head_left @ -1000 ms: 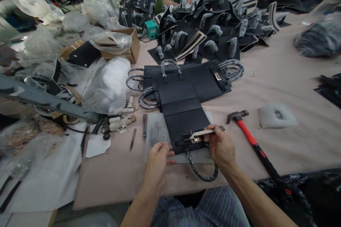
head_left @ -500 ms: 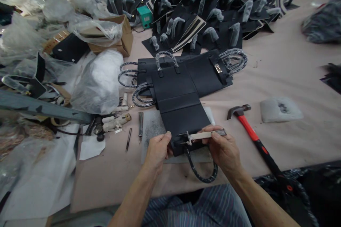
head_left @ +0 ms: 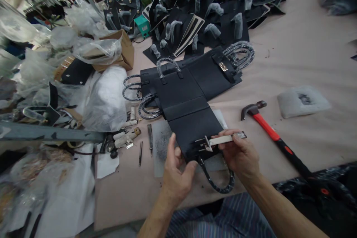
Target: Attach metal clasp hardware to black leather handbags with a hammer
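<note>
A flat black bag panel [head_left: 192,126] lies in front of me, its near end between my hands. A dark wrapped handle [head_left: 216,186] loops from that end towards me. My right hand [head_left: 242,152] pinches a caliper-like measuring tool [head_left: 221,140], with a pale bar and metal jaws. The jaws sit over the panel's near end; whether they touch it I cannot tell. At the panel's lower left edge is my left hand [head_left: 177,174], open, with thumb and fingers spread apart. Part of a grey, speckled board [head_left: 161,148] shows beneath the panel.
On the right lie a red-and-black claw hammer [head_left: 267,128] and a white wrapped block [head_left: 304,101]. Slim metal tools [head_left: 150,139] are left of the board. Stacked bag panels [head_left: 220,70] lie beyond, before a heap of black pieces [head_left: 195,26]. Plastic bags [head_left: 104,96] crowd the left.
My left hand has loosened from the panel's edge, its thumb and fingers now spread. The measuring tool stays in my right hand, its jaws still over the panel. The view has tilted.
</note>
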`<state>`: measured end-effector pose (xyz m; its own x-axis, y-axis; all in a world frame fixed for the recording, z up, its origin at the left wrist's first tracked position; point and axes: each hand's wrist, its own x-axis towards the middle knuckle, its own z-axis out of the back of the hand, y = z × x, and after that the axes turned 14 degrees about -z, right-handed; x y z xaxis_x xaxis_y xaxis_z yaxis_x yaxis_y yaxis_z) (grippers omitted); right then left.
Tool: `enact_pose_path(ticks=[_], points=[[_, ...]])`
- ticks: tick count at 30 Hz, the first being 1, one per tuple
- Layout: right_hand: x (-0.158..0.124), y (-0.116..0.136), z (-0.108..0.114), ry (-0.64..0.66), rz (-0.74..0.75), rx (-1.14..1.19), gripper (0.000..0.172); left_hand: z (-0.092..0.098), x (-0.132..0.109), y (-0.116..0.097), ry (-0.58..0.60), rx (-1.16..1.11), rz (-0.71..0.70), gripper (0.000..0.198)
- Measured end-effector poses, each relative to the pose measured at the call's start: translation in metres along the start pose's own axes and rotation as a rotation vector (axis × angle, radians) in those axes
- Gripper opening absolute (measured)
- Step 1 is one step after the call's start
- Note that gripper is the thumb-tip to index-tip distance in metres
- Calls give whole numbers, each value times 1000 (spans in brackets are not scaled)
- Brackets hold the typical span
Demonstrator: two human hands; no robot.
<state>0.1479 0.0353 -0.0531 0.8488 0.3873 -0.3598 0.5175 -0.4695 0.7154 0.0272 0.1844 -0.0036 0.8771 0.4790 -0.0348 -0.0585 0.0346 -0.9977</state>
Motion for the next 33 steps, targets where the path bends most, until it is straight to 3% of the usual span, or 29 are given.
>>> enact_pose_path(ticks=[4,8,11,16,21,25,33], points=[[1,1,-1,7,1,48,16,16,4,0,197,283,-46,88],[2,-1,1,0,-1,84,19,33,17,7,277,561,-162,72],[2,-3,3,3,1,115,19,41,23,15,318,635,-225,55],[3,-5,7,10,-20,127,18,41,25,19,256,662,-240,47],[2,-5,7,12,-3,102,21,31,22,6,161,634,-185,48],[-5,-1,3,-12,73,68,21,27,20,-1,124,584,-121,55],[-23,13,2,39,226,31,17,21,17,-3,115,578,-148,53]])
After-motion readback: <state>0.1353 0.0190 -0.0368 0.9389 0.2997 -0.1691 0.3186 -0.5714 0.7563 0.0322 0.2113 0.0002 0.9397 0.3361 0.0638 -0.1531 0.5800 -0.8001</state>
